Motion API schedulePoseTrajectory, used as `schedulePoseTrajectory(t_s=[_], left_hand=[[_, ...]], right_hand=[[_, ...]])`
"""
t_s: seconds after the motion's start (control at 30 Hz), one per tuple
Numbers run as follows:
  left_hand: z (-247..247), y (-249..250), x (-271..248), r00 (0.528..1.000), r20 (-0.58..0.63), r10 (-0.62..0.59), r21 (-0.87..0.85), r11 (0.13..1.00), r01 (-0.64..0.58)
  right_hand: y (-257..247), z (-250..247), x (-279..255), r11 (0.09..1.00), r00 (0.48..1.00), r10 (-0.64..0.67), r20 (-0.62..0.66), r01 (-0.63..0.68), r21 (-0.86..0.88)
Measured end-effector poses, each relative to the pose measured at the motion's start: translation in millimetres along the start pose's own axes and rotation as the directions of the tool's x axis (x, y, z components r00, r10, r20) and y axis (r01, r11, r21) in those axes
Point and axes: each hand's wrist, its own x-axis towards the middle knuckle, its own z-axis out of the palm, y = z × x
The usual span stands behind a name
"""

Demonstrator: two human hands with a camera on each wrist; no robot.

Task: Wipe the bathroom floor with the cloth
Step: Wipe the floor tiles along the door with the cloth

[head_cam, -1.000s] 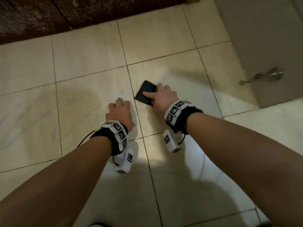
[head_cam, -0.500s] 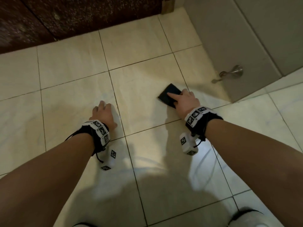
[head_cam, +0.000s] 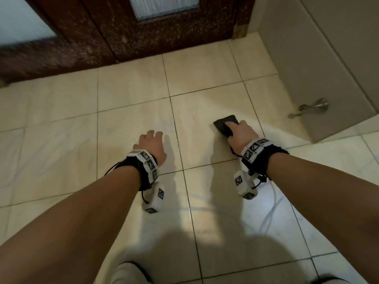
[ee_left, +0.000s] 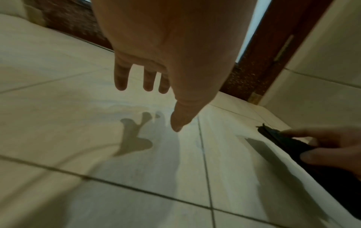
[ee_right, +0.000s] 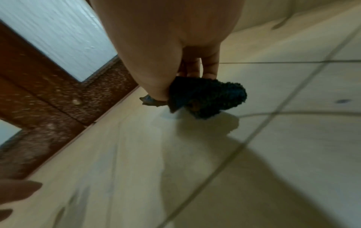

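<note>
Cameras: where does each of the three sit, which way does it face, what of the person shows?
Head: worn on the head, looking down at tiled floor and wooden door; both forearms, left hand, right hand on dark cloth.
Left wrist: looks along the spread left hand toward the door; right-hand fingers at right edge.
Right wrist: looks along the right hand gripping the cloth.
Shared: cloth, floor, door show in all three.

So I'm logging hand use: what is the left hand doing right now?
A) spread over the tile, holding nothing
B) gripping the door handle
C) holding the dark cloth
A: the left hand is spread over the floor tile, holding nothing; the right hand has the dark cloth.
</note>
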Motion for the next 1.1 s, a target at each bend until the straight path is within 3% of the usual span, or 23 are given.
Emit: schedulePoseTrajectory(t_s=[0.1, 0.33, 0.5, 0.7, 0.83, 1.0, 1.1], left_hand=[[5.0, -42.1, -14.2, 0.993, 0.018, -0.117, -0.054, 0.992, 0.118], [-3.4, -106.5, -9.2, 0.973, 0.058, -0.224, -0.205, 0.951, 0.232], [-5.7, -124.2, 0.8, 0.986, 0.004, -0.164, -0.266, 0.951, 0.159], [-1.8, -147.1, 2.5, 0.994, -0.018, -0.104, -0.221, 0.970, 0.098], [1.7, -150.7, 14.7, 0.990, -0.018, -0.141, -0.256, 0.958, 0.132], [7.8, -160.0, 31.0, 0.971, -0.143, -0.191, -0.334, 0.933, 0.134], [12.8, -174.7, 19.8, 0.956, -0.145, -0.255, -0.378, 0.907, 0.185]], right_hand=[[-49.7, -1.8, 8.4, 0.990, 0.990, -0.119, -0.080, 0.124, 0.070], [-117.1, 7.5, 12.5, 0.972, 0.976, -0.188, -0.107, 0.201, 0.125], [-165.6, 5.9, 26.1, 0.973, 0.977, -0.188, -0.104, 0.200, 0.119], [-217.7, 14.4, 17.3, 0.985, 0.984, -0.174, -0.049, 0.174, 0.000], [-222.0, 22.5, 34.5, 0.986, 0.986, -0.162, -0.048, 0.160, -0.036], [-202.9, 29.8, 67.8, 0.990, 0.987, -0.132, -0.096, 0.136, 0.030], [-192.7, 32.8, 74.1, 0.992, 0.988, -0.118, -0.097, 0.121, 0.025]])
